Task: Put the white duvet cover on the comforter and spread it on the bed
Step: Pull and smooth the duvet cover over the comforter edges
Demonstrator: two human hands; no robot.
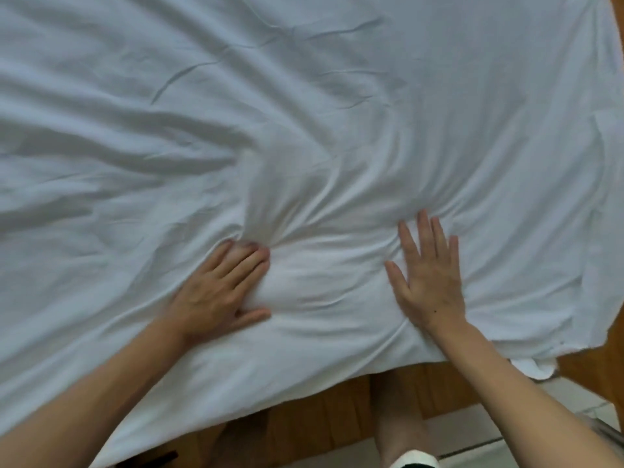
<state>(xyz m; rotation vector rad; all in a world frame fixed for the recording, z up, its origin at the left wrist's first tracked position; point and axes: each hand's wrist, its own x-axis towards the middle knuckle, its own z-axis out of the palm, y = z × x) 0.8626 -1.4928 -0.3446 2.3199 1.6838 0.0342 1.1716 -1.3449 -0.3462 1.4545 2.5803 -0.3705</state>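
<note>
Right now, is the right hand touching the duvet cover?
Touching. The head view shows the right hand lying flat, fingers spread, on the white duvet cover, with creases radiating from its fingertips.

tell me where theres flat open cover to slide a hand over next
Open cover lies right of the right hand, out to the duvet cover edge, and across the far top. Crowded: bunched folds fan out from the left hand, and between both hands the cover is puckered.
</note>
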